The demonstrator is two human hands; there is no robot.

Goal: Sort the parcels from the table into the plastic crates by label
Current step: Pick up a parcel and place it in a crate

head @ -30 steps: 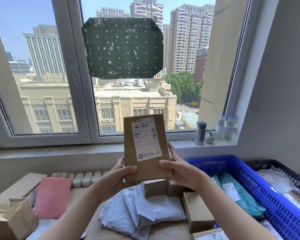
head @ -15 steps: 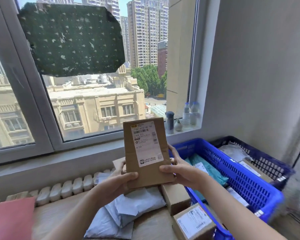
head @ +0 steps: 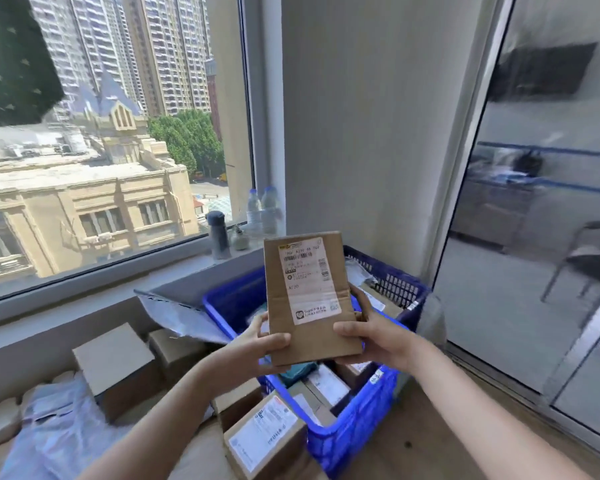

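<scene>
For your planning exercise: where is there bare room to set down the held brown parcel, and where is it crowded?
Free: the bare wood between the blue crate and the glass door, and the windowsill left of the dark flask. Crowded: inside the blue crate, full of parcels, and left of it, cardboard boxes and grey bags packed together.

We look through one wide-angle head camera, facing forward and slightly down, close above the blue perforated plastic crate point(head: 357, 424). The large window point(head: 118, 150) lies left of the crate, and the sliding glass door point(head: 534, 271) to its right.
</scene>
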